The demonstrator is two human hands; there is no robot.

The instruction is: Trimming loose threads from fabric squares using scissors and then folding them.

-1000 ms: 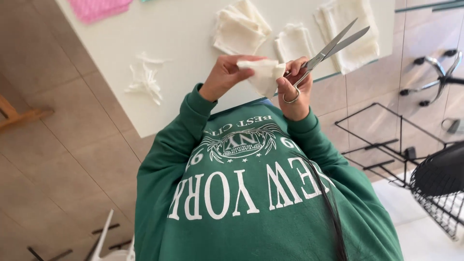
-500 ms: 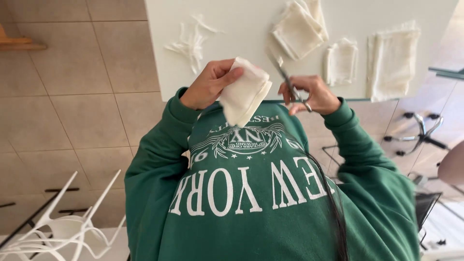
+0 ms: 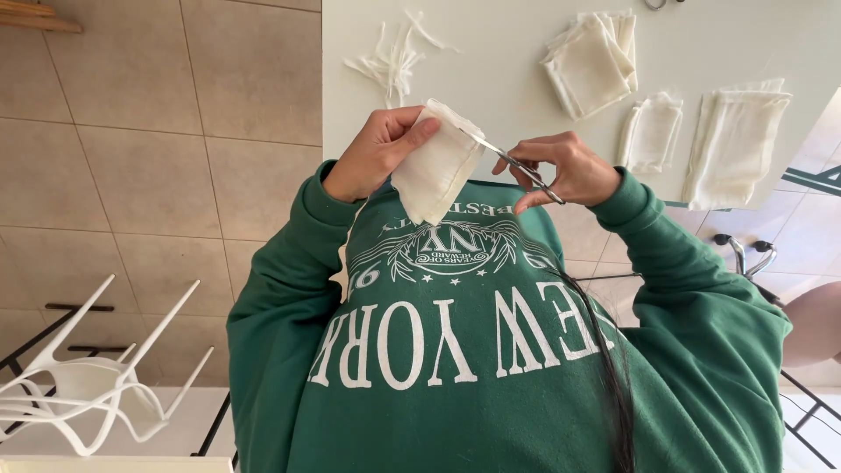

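Head view: left hand pinches folded cloth; right hand grips scissors cutting its edge, above tabletop.

Cream cloth piece; silver scissors; green sweatshirt, white lettering.

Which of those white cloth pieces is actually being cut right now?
The folded white cloth pinched in the left hand, with the scissors in the right hand at its edge. The three other cloth stacks lie untouched on the white table.
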